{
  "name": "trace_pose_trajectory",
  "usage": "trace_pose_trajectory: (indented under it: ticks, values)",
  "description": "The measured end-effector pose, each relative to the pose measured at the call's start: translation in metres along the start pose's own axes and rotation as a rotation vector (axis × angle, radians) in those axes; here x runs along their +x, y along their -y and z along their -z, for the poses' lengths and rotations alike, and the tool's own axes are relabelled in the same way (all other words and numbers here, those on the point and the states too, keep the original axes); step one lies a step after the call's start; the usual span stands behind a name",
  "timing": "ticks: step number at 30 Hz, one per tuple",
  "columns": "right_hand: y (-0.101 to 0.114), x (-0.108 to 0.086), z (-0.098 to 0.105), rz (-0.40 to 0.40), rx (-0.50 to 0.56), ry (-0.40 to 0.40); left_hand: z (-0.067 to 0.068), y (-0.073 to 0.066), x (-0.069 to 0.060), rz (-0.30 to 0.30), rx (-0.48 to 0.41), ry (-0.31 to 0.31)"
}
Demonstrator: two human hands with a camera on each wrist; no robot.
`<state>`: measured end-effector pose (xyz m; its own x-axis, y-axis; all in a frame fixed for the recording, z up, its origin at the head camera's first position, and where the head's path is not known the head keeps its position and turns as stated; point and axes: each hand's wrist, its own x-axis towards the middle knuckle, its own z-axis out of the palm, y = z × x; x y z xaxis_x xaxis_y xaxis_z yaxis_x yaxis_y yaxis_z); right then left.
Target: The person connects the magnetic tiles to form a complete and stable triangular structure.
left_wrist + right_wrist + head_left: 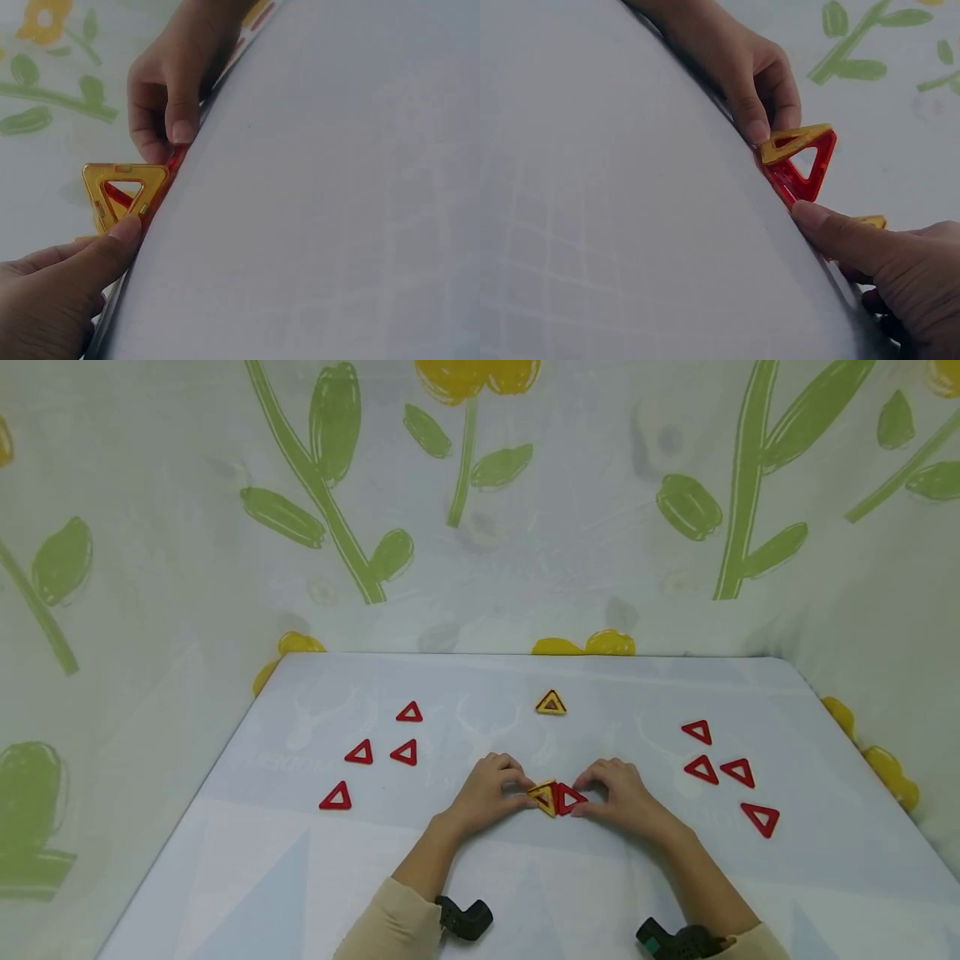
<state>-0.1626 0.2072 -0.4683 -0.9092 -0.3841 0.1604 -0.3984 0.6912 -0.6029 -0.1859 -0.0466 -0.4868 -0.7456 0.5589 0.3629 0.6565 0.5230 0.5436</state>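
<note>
Near the middle of the table my left hand (489,795) pinches a yellow magnetic triangle tile (153,178) between thumb and fingers. Opposite it, my right hand (624,797) pinches a red magnetic triangle tile (824,155) by its outer corner area. The two tiles meet edge to edge between the hands. Both stand tilted up off the table in the wrist views, leaning toward each other. More red shows through the yellow tile's opening in the left wrist view. The fingers cover part of the lower edges.
Several red triangle tiles (335,805) lie flat on the table's left, and several more red triangles (772,822) on its right. A yellow triangle piece with dark red edges (552,711) sits farther back. The white table (480,677) ends at a flower-patterned curtain (540,577).
</note>
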Motion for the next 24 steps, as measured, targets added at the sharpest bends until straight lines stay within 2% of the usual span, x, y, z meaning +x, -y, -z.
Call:
trace_pose_trajectory:
  ticks: [6,12,19,24]
  values:
    - [-0.003,0.0,-0.001,0.055,0.028,-0.049,0.0,-0.001,-0.002,-0.036,0.003,-0.04]
    - [-0.008,0.0,-0.003,0.111,0.072,-0.108,0.001,-0.002,-0.001,-0.037,-0.012,-0.039]
    - [-0.014,0.001,-0.006,0.223,0.09,-0.198,0.001,-0.003,0.0,-0.003,-0.013,-0.024]
    - [-0.012,0.002,-0.011,0.317,0.091,-0.26,0.002,-0.004,-0.002,-0.027,0.017,-0.041]
